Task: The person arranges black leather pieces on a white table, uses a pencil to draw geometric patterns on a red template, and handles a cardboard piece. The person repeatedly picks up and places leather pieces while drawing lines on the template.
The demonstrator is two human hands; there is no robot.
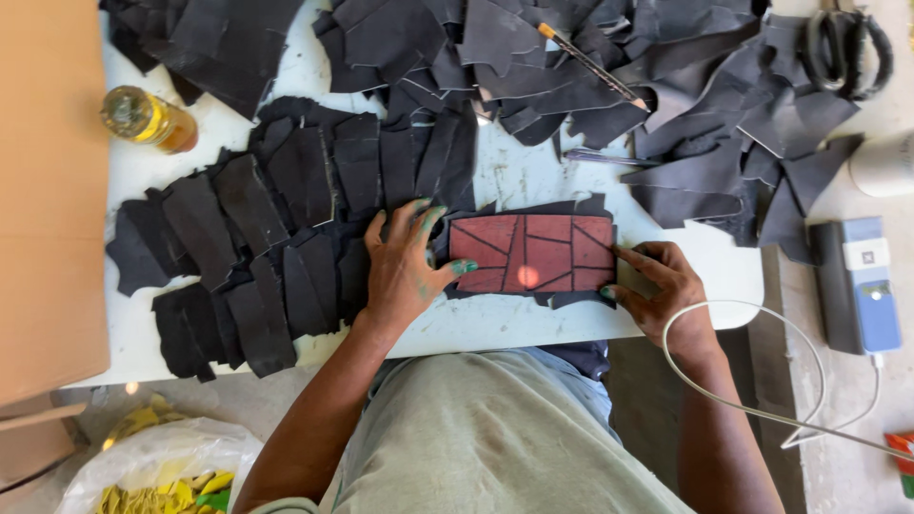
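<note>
Head view: left hand (pixel 405 266) lies spread flat on black leather pieces (pixel 286 228) and the red template (pixel 531 253); right hand (pixel 662 286) pinches its edge on the desk (pixel 533 181).

I can't see what lies under the red rectangular template (pixel 531 253): only ragged dark edges of a black piece (pixel 571 298) stick out beneath it. My right hand (pixel 662 290) covers the template's right end, and whatever tool its grip holds is too hidden to name. The black scrap pile (pixel 609 67) runs off the top edge, burying most of the pencil's (pixel 590 65) lower end. The cardboard sheet (pixel 48 190) is cut off at the left, the yellow-filled plastic bag (pixel 162 471) at the bottom. The worktop (pixel 533 171) under the overlapping strips (pixel 248 247) is largely hidden.
</note>
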